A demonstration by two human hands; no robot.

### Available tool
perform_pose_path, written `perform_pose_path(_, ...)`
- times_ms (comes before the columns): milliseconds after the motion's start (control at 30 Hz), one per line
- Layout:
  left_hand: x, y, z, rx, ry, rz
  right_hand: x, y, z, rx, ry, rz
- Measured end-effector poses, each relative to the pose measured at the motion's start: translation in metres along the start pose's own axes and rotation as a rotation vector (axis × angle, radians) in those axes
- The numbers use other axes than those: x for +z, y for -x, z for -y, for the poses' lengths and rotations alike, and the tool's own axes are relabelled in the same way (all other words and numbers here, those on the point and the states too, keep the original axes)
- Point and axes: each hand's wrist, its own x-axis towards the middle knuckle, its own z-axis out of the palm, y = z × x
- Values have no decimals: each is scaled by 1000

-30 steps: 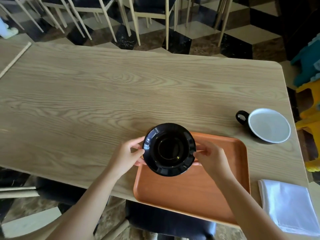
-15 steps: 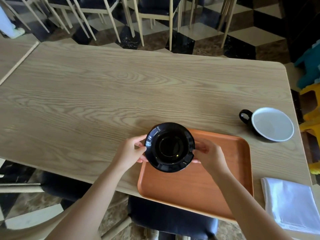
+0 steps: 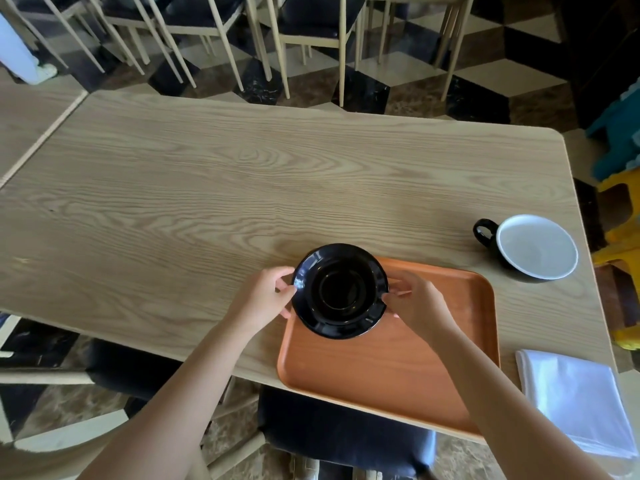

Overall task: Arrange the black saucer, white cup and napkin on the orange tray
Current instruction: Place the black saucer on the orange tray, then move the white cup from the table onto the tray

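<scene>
Your left hand (image 3: 264, 296) and right hand (image 3: 417, 308) grip the saucer (image 3: 340, 291) over the tray's (image 3: 388, 372) far left corner. The rest of the tray floor lies bare. To your right, the cup (image 3: 530, 248) and the napkin (image 3: 575, 400) stand well apart, with open table (image 3: 242, 188) between them.

We had both hands on the black saucer (image 3: 341, 291), left hand (image 3: 265, 297) and right hand (image 3: 417, 306) gripping opposite rims, over the far left corner of the orange tray (image 3: 398, 368). The white cup (image 3: 535, 249) sat on the worktop (image 3: 207, 188) off right, napkin (image 3: 571, 400) just beside the tray.
</scene>
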Motion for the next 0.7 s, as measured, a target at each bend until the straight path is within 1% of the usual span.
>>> perform_pose_path(100, -9, 4, -17, 47, -306, -108, -18, 6, 6, -59, 162, 59)
perform_pose_path(167, -7, 6, -36, 141, -370, -161, -33, 13, 6, -134, 256, 40)
perform_pose_path(200, -4, 8, -47, 210, -379, -181, -41, 19, 5, -187, 315, -11)
perform_pose_path(267, 9, 10, -73, 374, -413, -227, -60, 29, 0, -298, 469, -189)
perform_pose_path(333, 26, 9, -98, 554, -464, -274, -82, 37, -10, -344, 616, -373)
perform_pose_path(400, 44, 6, -123, 692, -478, -260, -106, 43, -21, -307, 718, -469)
perform_pose_path(500, 72, -6, -156, 830, -515, -200, -138, 43, -41, -222, 800, -490)
perform_pose_path(600, 98, -22, -187, 903, -609, -180, -162, 37, -59, -140, 800, -488)
perform_pose_path(700, 122, -42, -211, 932, -660, -131, -176, 25, -69, -115, 774, -486)
